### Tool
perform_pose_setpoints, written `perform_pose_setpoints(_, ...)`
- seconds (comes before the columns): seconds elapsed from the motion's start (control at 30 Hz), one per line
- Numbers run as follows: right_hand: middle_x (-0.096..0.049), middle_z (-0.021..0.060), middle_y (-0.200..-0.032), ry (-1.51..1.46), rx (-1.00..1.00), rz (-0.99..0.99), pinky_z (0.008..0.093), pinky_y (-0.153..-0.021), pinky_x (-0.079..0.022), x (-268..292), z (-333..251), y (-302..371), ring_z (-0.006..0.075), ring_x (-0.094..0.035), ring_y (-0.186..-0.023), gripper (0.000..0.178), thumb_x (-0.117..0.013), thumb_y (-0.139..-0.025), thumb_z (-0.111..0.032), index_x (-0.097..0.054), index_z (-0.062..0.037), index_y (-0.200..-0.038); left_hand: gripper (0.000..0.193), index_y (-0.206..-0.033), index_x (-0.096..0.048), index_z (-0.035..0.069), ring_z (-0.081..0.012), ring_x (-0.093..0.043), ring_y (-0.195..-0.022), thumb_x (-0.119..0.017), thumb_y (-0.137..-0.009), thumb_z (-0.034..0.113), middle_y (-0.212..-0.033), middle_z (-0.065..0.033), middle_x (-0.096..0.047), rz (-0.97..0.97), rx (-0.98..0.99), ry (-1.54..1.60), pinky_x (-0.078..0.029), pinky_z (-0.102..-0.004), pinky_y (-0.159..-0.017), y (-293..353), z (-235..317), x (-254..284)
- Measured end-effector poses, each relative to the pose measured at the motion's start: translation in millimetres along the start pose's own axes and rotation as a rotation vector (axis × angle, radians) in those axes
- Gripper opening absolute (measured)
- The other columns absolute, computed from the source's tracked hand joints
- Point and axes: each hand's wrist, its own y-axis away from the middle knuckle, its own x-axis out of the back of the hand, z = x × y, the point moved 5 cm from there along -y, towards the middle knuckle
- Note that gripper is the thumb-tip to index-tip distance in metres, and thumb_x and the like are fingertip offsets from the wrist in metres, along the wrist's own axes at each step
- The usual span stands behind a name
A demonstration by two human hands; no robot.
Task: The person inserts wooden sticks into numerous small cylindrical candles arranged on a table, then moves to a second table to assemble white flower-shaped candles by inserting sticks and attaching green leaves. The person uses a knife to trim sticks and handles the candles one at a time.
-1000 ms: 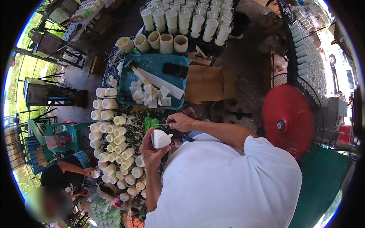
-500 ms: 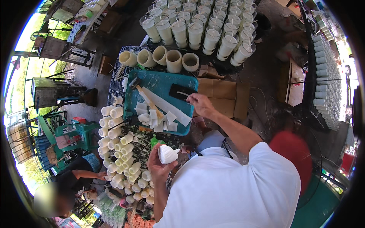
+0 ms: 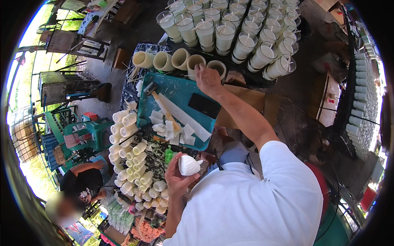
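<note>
My left hand [image 3: 175, 181] is closed around a white ribbed candle-like piece [image 3: 189, 165], near my body. My right hand [image 3: 208, 80] reaches over the far edge of the teal tray [image 3: 144, 112]. Its fingertips are drawn together at the rim of a hollow cream cup [image 3: 190, 72], and whatever they pinch is hidden. That cup stands in a row of similar ribbed cups [image 3: 163, 62]. On the tray lie a black flat slab [image 3: 204, 105], a hammer [image 3: 151, 87] with a wooden handle, a long white strip [image 3: 193, 123] and several cut white pieces [image 3: 188, 130].
Many glass-held candles [image 3: 225, 37] with sticks across their tops stand at the far side. Stacked cream cylinders [image 3: 138, 159] cover the table on the left. A cardboard box [image 3: 246, 100] sits right of the tray. Another person [image 3: 82, 182] is at the lower left.
My right hand has moved from above the black slab, where it held a thin pale strip, up to the cream cup. My left hand still holds the white piece.
</note>
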Motion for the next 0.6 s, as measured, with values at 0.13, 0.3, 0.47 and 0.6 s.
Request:
perform_pose_setpoints(0.13, -0.066, 0.0115, -0.086, 0.032, 0.006, -0.109, 0.0399, -0.062, -0.057, -40, -5, -1, 0.0267, -0.071, -0.079, 0.008, -0.059, -0.085, -0.009, -0.063, -0.0072, -0.078, 0.089, -0.144, -0.051, 0.003, -0.0214, -0.063, -0.115, -0.087, -0.063, -0.012, -0.131, -0.0125, -0.061, 0.018, -0.006, 0.008, -0.057, -0.0372, -0.097, 0, 7, -2)
perform_pose_setpoints(0.3, -0.065, 0.0101, -0.079, -0.148, 0.281, -0.082, 0.0409, -0.06, -0.056, 38, -90, 42, 0.0272, -0.069, -0.071, 0.005, -0.064, -0.078, -0.01, -0.064, -0.0063, -0.081, 0.092, -0.145, -0.05, 0.003, -0.0226, -0.063, -0.116, -0.089, -0.063, -0.009, -0.132, -0.0133, -0.061, 0.075, 0.005, -0.007, -0.057, -0.0379, -0.097, 7, 3, 6)
perform_pose_setpoints(0.47, -0.066, 0.0114, -0.082, -0.424, 0.263, -0.152, 0.0426, -0.061, -0.056, 45, -104, 52, 0.0309, -0.069, -0.072, 0.007, -0.063, -0.079, -0.01, -0.064, -0.0056, -0.084, 0.092, -0.145, -0.05, 0.003, -0.0228, -0.063, -0.116, -0.09, -0.063, -0.008, -0.132, -0.0134, -0.061, 0.096, 0.007, -0.002, -0.058, -0.0382, -0.097, 1, 10, 2)
perform_pose_setpoints(0.6, -0.065, 0.0117, -0.08, -0.371, 0.263, -0.122, 0.043, -0.06, -0.056, 35, -91, 39, 0.0316, -0.069, -0.072, 0.007, -0.063, -0.08, -0.01, -0.065, -0.0053, -0.086, 0.091, -0.145, -0.05, 0.003, -0.0227, -0.063, -0.116, -0.09, -0.064, -0.007, -0.132, -0.0136, -0.061, 0.08, -0.009, 0.02, -0.058, -0.038, -0.097, -1, 10, 2)
